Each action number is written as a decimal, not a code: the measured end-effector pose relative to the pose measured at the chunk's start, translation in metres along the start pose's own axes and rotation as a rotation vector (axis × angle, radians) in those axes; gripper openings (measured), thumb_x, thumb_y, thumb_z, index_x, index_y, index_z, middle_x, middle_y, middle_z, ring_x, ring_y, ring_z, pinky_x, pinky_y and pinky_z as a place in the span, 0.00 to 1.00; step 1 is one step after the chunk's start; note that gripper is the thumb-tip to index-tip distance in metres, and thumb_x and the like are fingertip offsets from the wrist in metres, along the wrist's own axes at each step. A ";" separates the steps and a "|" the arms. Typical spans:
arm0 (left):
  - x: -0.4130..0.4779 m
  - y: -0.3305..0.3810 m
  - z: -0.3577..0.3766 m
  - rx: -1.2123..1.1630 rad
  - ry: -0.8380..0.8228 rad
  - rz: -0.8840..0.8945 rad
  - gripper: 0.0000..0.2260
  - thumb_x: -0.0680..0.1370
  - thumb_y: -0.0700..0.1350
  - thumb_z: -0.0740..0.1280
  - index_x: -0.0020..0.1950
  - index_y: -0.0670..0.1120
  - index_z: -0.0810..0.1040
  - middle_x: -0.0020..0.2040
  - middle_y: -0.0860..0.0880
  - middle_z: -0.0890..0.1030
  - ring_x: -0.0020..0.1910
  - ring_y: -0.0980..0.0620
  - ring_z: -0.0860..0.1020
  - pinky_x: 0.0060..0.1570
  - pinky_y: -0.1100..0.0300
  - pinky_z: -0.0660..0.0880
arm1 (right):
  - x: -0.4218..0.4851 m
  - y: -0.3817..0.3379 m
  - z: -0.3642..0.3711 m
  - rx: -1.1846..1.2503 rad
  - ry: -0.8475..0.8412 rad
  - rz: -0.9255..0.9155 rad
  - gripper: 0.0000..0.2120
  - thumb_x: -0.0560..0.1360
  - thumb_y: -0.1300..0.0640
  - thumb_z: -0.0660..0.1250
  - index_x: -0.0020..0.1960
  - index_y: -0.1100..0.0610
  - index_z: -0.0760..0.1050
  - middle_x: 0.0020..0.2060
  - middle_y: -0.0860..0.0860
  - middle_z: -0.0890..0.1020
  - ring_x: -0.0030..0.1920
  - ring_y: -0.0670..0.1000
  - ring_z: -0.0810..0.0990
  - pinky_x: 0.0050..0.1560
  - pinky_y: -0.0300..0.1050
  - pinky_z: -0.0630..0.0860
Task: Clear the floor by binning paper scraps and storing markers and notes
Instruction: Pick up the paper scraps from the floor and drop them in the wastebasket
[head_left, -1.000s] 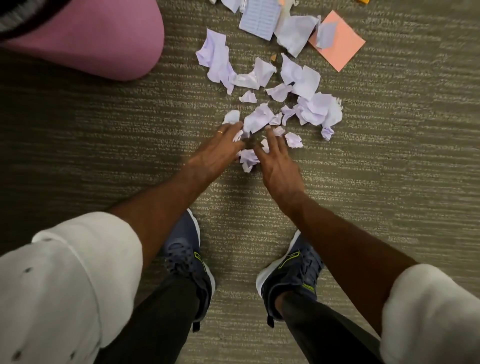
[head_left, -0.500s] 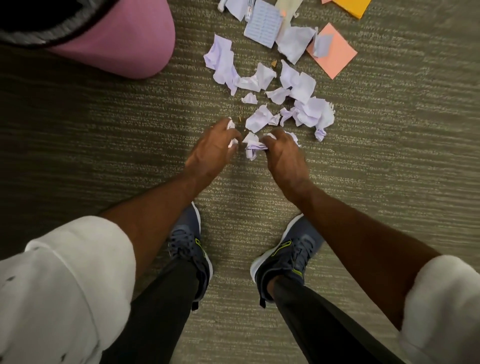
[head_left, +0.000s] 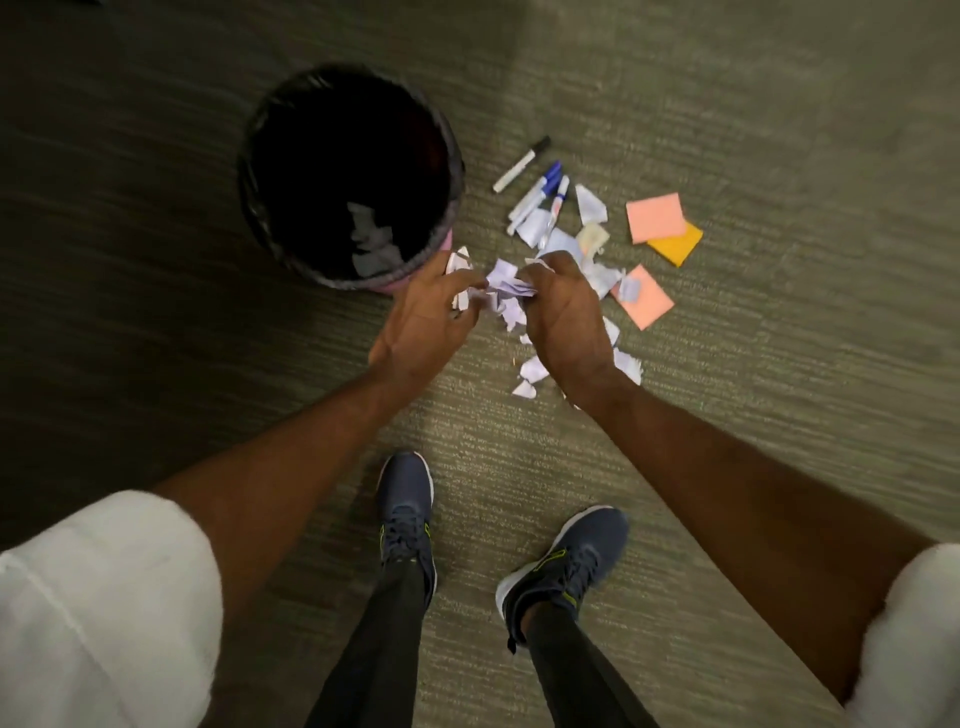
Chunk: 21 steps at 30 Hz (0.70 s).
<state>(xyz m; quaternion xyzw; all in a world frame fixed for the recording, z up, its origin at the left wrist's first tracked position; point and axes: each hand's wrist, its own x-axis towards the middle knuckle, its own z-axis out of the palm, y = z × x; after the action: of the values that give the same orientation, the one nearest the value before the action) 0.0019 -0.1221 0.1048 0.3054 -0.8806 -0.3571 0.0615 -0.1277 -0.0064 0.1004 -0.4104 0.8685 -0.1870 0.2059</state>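
The person stands over the mess with both hands full. The left hand (head_left: 423, 312) has its grip closed on a few white scraps (head_left: 460, 270), held just at the near rim of the bin (head_left: 249, 171). The right hand (head_left: 563, 312) is clenched on a crumpled wad (head_left: 506, 291) of pale paper, which hangs between the 2 hands and not yet over the bin's mouth.

The bin sits at 11 o'clock from the feet, lined in black, and some pale paper (head_left: 371, 236) already lies in its bottom, so I judge the binning is under way but far from finished. More scraps (head_left: 530, 374) lie on the floor (head_left: 779, 415) at 12 to 1 o'clock, partly hidden behind the right hand and wrist.

Nothing from the storing half looks done. At 12 o'clock, beyond the hands, 1 black-capped marker (head_left: 521, 164) lies apart, and a cluster of blue-capped markers (head_left: 540, 200) lies among loose paper; I cannot count the cluster for sure. At 1 o'clock, 2 pink notes (head_left: 655, 217) and an orange note (head_left: 678, 244) are on the floor, 1 pink square (head_left: 647, 301) with a scrap on its corner. No box or holder for them is in sight.
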 end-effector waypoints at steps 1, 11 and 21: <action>0.005 -0.001 -0.014 0.016 0.009 -0.001 0.10 0.78 0.39 0.70 0.58 0.43 0.84 0.56 0.42 0.80 0.55 0.47 0.80 0.55 0.60 0.75 | 0.008 -0.012 -0.007 0.007 0.003 -0.012 0.13 0.75 0.68 0.62 0.56 0.60 0.80 0.57 0.58 0.77 0.52 0.60 0.81 0.51 0.52 0.79; 0.052 -0.051 -0.101 0.108 0.155 -0.305 0.13 0.76 0.42 0.68 0.60 0.47 0.83 0.62 0.43 0.76 0.60 0.45 0.78 0.60 0.59 0.73 | 0.082 -0.102 -0.010 0.269 -0.014 0.165 0.10 0.76 0.59 0.69 0.50 0.66 0.81 0.48 0.65 0.83 0.51 0.63 0.81 0.51 0.51 0.73; 0.084 -0.094 -0.105 -0.063 0.103 -0.557 0.14 0.70 0.44 0.79 0.55 0.47 0.86 0.50 0.49 0.85 0.41 0.58 0.79 0.34 0.78 0.71 | 0.130 -0.129 0.019 0.894 -0.268 0.581 0.19 0.74 0.60 0.69 0.65 0.55 0.76 0.58 0.53 0.81 0.58 0.53 0.81 0.63 0.56 0.80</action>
<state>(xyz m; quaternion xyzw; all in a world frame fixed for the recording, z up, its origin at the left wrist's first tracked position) 0.0154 -0.2857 0.1103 0.5511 -0.7469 -0.3716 0.0152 -0.1106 -0.1886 0.1214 -0.0464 0.7480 -0.4194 0.5123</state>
